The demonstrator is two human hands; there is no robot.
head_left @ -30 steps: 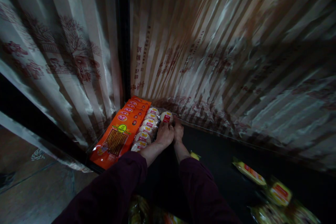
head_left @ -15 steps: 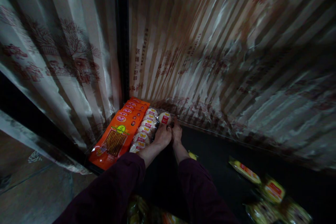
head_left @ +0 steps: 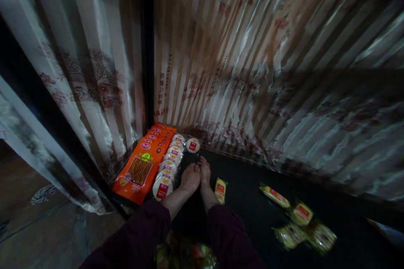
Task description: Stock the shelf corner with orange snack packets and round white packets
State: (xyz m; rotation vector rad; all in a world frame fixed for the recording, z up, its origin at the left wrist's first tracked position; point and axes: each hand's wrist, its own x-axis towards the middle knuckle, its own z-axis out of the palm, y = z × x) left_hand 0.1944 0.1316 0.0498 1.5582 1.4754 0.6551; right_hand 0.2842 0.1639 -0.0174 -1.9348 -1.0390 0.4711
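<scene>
Both my hands hover close together over the dark shelf, just in front of a single round white snack packet (head_left: 193, 145) with a red label. My left hand (head_left: 190, 178) has its fingers curled, and what they hold, if anything, is hidden. Beside it, my right hand (head_left: 205, 170) also has bent fingers, and I cannot make out anything in them. Left of my hands runs an overlapping row of similar round white packets (head_left: 170, 163). Orange bags of stick snacks (head_left: 142, 168) lie overlapped along the shelf's left side.
A yellow packet (head_left: 220, 190) lies right of my right hand. Farther right are a long yellow packet (head_left: 275, 196) and several others (head_left: 302, 213). More packets (head_left: 186, 254) show below my arms. Printed plastic sheeting (head_left: 252, 71) hangs behind, and a black post (head_left: 147, 50) marks the corner.
My hands have come away from the single round white packet and drawn back toward me, leaving it at the back of the shelf. The camera view has also shifted.
</scene>
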